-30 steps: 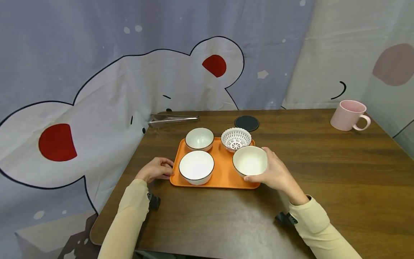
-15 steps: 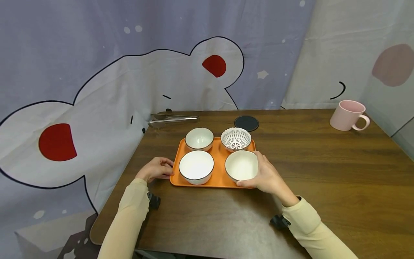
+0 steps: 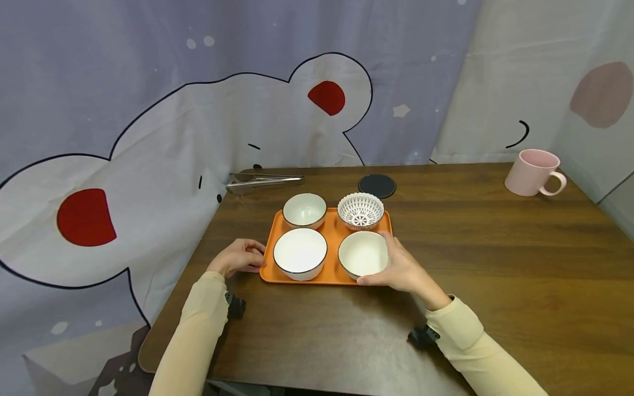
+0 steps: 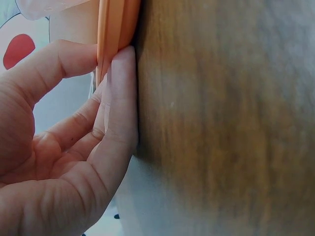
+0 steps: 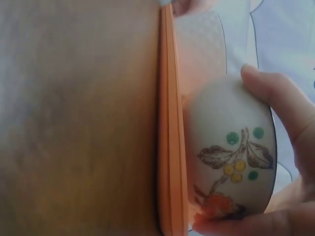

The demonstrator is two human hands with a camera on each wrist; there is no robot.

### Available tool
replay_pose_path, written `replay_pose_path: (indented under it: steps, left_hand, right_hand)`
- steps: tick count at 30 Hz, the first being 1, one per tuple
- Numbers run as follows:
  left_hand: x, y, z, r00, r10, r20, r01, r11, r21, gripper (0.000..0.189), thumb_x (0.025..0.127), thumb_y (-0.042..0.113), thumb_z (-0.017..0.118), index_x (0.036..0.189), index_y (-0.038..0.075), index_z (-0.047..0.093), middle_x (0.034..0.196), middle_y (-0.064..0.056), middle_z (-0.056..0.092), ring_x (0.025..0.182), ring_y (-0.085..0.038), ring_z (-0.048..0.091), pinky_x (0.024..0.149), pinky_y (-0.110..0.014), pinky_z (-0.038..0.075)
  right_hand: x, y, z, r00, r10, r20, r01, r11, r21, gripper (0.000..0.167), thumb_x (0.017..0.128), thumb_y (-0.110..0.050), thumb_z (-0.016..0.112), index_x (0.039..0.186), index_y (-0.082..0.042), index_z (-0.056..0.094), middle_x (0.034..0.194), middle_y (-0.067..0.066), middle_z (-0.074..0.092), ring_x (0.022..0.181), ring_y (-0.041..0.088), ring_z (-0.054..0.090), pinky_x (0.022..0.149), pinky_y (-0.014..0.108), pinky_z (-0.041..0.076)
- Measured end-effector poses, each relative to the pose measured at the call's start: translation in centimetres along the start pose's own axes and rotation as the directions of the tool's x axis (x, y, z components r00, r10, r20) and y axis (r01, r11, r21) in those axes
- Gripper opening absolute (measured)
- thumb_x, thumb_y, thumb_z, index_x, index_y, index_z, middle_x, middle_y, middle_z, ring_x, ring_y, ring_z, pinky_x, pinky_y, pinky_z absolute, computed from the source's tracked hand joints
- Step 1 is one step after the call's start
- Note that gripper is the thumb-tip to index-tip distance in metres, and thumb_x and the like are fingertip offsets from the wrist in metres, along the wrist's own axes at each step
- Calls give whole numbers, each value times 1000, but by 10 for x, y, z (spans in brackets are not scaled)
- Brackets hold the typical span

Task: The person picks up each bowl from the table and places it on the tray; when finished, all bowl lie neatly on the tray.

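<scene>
An orange tray [image 3: 333, 237] lies on the table with bowls on it. My left hand [image 3: 240, 257] pinches its left edge; in the left wrist view the thumb meets the rim and the fingers [image 4: 123, 93] are at its underside. At the tray's front right, my right hand [image 3: 405, 269] grips a cream bowl [image 3: 363, 254] by its right side. The right wrist view shows a leaf-and-berry pattern on this bowl [image 5: 236, 152], close against the tray. Beside it stands a dark-rimmed white bowl [image 3: 300, 251]. Behind are a pale bowl [image 3: 304, 210] and an openwork white bowl [image 3: 360, 212].
Metal tongs [image 3: 264, 180] lie at the back left of the wooden table [image 3: 307, 335]. A round black coaster [image 3: 377, 186] is behind the tray. To the far right stands a pink mug [image 3: 532, 172]. A patterned curtain [image 3: 223, 115] hangs along the back.
My right hand has moved left and slightly toward me with the cream bowl, lowering it to the tray's front right. The left hand has stayed at the tray's edge.
</scene>
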State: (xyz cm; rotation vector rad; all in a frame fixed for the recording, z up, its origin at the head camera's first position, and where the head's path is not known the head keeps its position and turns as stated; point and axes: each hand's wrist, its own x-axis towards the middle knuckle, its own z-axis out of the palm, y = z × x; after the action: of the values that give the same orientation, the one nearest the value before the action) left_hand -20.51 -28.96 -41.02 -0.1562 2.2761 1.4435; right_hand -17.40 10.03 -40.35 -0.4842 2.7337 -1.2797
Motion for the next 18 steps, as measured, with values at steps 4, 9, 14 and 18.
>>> replay_pose_path:
  steps: [4,9,14,18]
  left_hand:
    - [-1,0,0,1000,6,6,-6,1000,2,45,85,1,67,125,-10,51,96,-10,60,82,-15,64,82,-35,60]
    - [2,0,-2,1000,21,13,-21,1000,-2,46,87,2,67,127,-11,49,96,-10,59,82,-15,63,83,-36,60]
    - [1,-5,0,1000,20,6,-20,1000,-21,47,88,3,67,130,-11,49,100,-12,60,85,-16,65,84,-36,59]
    - [-7,-9,3,989,73,-126,-60,993,103,38,92,8,64,126,-6,56,105,-15,63,92,-21,65,84,-37,59]
  right_hand:
    - [4,1,-3,998,-2,56,0,1000,28,101,59,-35,92,139,-9,35,126,23,43,110,38,53,92,51,49]
    - [9,4,-7,993,22,117,-28,999,43,114,63,-35,90,150,-9,22,135,28,37,116,41,47,95,54,46]
    - [9,8,-9,988,40,150,-49,997,56,122,64,-35,89,155,-8,12,141,28,32,121,42,44,100,55,42]
    - [-3,10,-14,990,46,136,-60,993,101,120,69,-35,88,155,-4,10,148,29,28,132,45,39,108,58,37]
